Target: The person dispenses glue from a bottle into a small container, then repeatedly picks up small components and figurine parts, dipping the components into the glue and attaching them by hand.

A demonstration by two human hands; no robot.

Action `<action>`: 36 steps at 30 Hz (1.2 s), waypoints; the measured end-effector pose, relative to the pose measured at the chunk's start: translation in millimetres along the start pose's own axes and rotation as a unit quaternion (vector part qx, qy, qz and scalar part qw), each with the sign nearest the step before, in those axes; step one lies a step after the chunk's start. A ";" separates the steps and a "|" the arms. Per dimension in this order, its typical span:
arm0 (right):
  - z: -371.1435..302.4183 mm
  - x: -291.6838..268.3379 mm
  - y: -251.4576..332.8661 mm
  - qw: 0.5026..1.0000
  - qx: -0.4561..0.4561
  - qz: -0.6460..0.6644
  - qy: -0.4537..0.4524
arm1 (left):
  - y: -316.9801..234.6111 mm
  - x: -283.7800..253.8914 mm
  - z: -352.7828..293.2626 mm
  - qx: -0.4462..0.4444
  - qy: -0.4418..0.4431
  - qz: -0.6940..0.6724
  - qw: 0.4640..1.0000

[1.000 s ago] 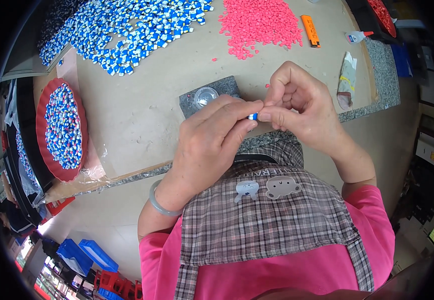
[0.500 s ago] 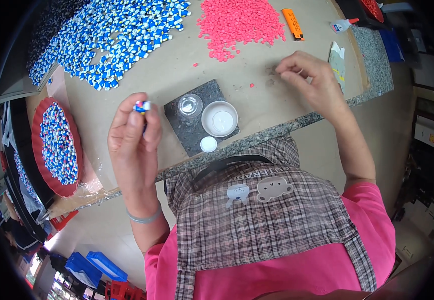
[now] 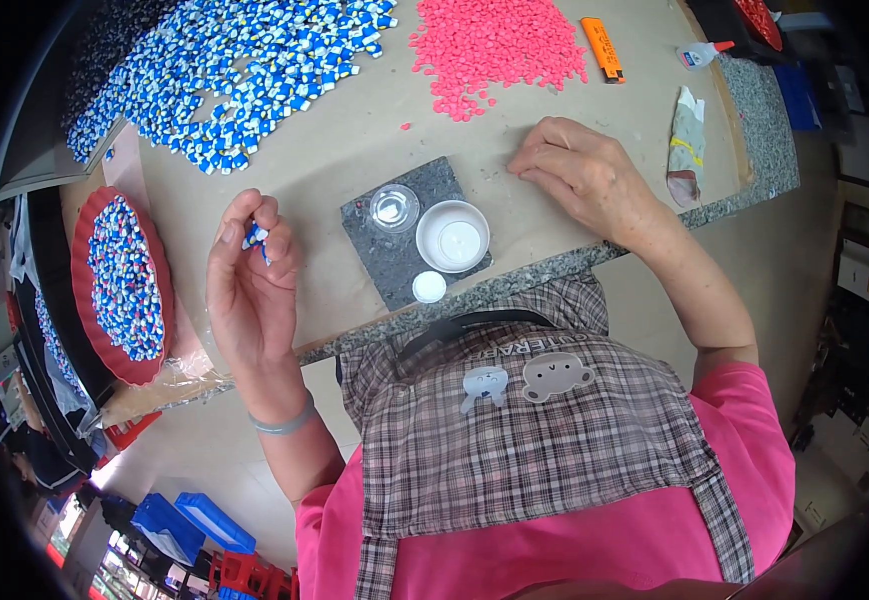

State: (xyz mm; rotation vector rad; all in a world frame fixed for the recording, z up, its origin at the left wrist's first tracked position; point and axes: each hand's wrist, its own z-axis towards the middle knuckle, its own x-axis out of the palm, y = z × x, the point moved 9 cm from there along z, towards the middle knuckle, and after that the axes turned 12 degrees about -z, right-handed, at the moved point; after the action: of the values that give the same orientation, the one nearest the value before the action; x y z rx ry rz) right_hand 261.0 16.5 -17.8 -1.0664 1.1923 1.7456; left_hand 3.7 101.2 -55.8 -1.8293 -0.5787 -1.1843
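Observation:
My left hand point(image 3: 260, 275) is raised over the left of the table with its fingers curled. A small blue-and-white piece point(image 3: 257, 236) shows between them; more pieces may be hidden in the grip. My right hand point(image 3: 595, 180) rests low at the tabletop, thumb and fingertips closed together. Anything in that pinch is too small or covered to see. Between my hands lies a dark stone slab point(image 3: 383, 262). On it stand a small clear dish point(image 3: 395, 208), a white bowl point(image 3: 454, 237) and a white round cap point(image 3: 430, 287).
Blue-and-white pieces point(image 3: 245, 80) and pink pieces point(image 3: 495, 50) are heaped at the back. A red scalloped basket point(image 3: 83, 270) of pieces stands left. Toward the right lie an orange box point(image 3: 604, 50), a glue bottle point(image 3: 703, 54) and a wrapped packet point(image 3: 688, 145). Granite edging point(image 3: 525, 280) borders the table.
My right hand has moved left and down to where a loose pink piece lay; that piece no longer shows. My left hand has shifted slightly left, its fingers turned differently around the piece.

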 end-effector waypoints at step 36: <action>44.7 32.5 -18.9 0.930 0.155 0.329 0.057 | 15.7 3.2 15.8 0.023 -0.072 0.266 0.961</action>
State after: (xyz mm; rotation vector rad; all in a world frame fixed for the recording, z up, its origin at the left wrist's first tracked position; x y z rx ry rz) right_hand 256.4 68.4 -44.0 -0.6124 1.9915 1.8894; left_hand 24.6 106.2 -62.3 -1.8796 -0.1653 -0.6741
